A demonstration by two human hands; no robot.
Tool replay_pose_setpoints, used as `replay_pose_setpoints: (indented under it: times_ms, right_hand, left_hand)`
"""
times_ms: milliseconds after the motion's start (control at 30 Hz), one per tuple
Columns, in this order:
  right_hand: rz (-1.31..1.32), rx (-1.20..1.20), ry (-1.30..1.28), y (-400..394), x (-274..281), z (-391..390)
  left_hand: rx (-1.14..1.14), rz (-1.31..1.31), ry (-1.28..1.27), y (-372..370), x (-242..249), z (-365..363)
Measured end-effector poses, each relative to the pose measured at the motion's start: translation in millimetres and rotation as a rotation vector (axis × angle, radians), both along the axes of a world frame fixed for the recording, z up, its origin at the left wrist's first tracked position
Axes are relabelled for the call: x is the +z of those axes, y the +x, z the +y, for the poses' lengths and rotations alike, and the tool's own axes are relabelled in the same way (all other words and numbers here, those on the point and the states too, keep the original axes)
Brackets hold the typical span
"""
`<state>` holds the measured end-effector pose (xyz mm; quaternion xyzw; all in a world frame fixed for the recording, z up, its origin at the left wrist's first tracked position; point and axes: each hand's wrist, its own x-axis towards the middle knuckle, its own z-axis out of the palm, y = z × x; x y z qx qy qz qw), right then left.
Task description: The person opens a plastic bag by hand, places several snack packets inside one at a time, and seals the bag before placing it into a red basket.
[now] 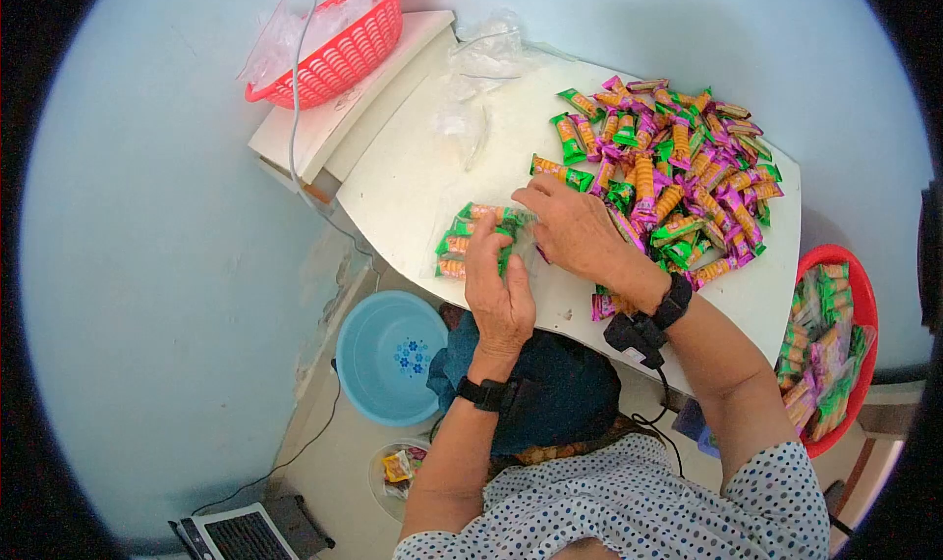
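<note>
On the white table point(393, 182), a clear plastic bag point(457, 246) holds several small packets with green ends. My left hand point(499, 295) lies over the right side of this bag, its fingers spread and pressing on it. My right hand point(575, 228) is at the bag's upper right end, its fingers pinched together around what looks like the bag's edge; the exact grip is too small to tell. Just beyond my right hand lies a large heap of green and purple snack packets point(678, 182).
Empty clear bags point(471, 118) lie at the table's back. A red basket point(344, 59) with plastic bags stands at the upper left. Below are a blue basin point(378, 349) and a bowl with wrappers point(388, 481). A red basket point(862, 334) of filled bags stands at the right.
</note>
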<state>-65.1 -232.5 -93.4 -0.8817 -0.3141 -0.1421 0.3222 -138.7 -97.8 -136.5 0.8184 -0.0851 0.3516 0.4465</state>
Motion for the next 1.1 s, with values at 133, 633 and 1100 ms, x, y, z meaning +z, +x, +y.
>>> replay_pose_setpoints:
  times_ms: [133, 633, 1100]
  right_hand:
    - [0.042, 0.0, -0.057, 1, 0, -2]
    - [-0.01, -0.084, -0.219, 2, 1, 12]
    - [-0.106, -0.35, -0.483, 36, -12, -18]
  left_hand:
    - [0.0, -0.011, 0.017, 1, -1, 0]
    - [0.005, 0.026, 0.025, 1, -4, -2]
    - [0.042, -0.072, 0.217, -2, -2, -1]
